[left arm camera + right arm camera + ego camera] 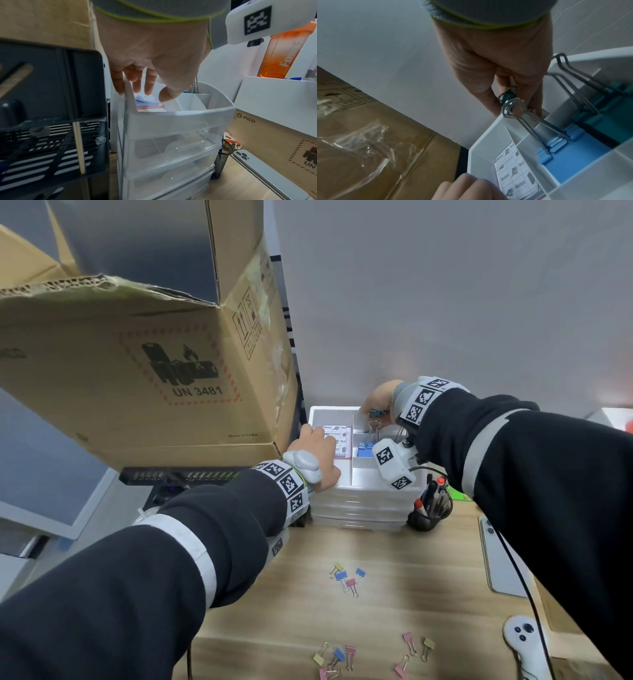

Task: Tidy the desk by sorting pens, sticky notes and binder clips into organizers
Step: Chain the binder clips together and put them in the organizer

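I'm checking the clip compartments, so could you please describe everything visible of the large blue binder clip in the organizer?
The large blue binder clip has a matte blue body and two silvery wire handles squeezed together, slanting up over the rim. It sits in a right-hand compartment of the white drawer organizer, beside the sticky notes section, with a teal clip behind it. Neither hand touches it.

Count of items:
- Small teal metal binder clip (508, 96) pinched in the right hand (496, 60): one.
- Large blue binder clip with steel handles (559, 143), just below that grip: one.
- Large teal binder clip (599, 113), beside the grip: one.
- Small pastel binder clips loose on the desk, well apart from the grip, in three groups:
  - four-clip group (347, 577)
  - three-clip group (412, 652)
  - edge group (334, 660): at least four, cut off by the frame.
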{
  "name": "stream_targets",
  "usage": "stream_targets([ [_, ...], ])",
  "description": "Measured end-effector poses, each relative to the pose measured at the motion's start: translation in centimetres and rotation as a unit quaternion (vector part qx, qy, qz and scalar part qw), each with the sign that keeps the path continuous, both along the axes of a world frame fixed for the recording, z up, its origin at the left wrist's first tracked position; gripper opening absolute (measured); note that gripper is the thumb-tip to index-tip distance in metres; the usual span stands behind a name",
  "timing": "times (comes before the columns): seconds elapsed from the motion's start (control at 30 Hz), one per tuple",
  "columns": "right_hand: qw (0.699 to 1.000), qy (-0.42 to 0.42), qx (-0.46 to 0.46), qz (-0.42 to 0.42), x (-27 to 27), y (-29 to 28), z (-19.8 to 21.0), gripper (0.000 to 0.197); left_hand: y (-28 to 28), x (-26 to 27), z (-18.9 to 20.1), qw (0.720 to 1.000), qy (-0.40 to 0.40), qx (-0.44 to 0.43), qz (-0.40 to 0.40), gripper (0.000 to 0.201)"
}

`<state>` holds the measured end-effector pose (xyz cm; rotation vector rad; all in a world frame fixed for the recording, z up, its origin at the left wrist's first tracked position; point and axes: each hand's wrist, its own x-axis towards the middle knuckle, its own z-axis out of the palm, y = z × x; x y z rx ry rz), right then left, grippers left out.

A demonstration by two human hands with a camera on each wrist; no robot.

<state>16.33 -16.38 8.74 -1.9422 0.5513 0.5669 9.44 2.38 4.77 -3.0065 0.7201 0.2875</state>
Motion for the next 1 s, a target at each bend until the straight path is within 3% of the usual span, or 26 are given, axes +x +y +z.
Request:
stream_targets([
  [0.1,0.998,0.038,-0.038,-0.015,-0.1,1.3,0.1,0.011,0.1,0.0,0.1,1.0,0.002,-0.003,0.001,0.03],
  [0.23,0.994,0.011,-0.1,0.032,-0.1,1.5,0.1,0.013,0.2,-0.1,0.2,1.0,0.005,-0.003,0.001,0.031],
  [0.37,0.999,-0.02,-0.014,-0.03,-0.5,0.5,0.5,0.026,0.4,-0.7,0.2,1.0,-0.019,0.012,-0.004,0.027],
  [0.43,0.996,-0.06,-0.032,-0.065,-1.1,0.8,1.3,0.015,0.5,-1.3,0.4,0.999,-0.045,0.023,-0.012,0.02],
  [0.5,0.977,-0.162,-0.091,-0.103,-1.9,1.4,2.0,0.006,0.7,-1.9,0.3,0.998,-0.049,0.012,-0.027,0.018],
  [0.6,0.941,-0.302,-0.104,-0.112,-4.0,1.6,2.8,0.018,1.7,-3.0,0.2,0.996,-0.034,-0.048,-0.066,0.021],
  [0.7,0.924,-0.363,-0.054,-0.109,-8.0,0.9,3.2,0.02,3.0,-4.8,-0.6,0.988,0.023,-0.099,-0.117,0.018],
  [0.83,0.917,-0.38,-0.082,-0.085,-13.5,-0.3,0.9,0.016,5.4,-8.0,-3.0,0.987,0.091,-0.056,-0.122,0.011],
  [1.0,0.921,-0.356,-0.151,-0.044,-20.2,-1.3,-5.5,0.012,7.8,-12.2,-7.9,0.985,0.157,0.013,-0.074,0.017],
])
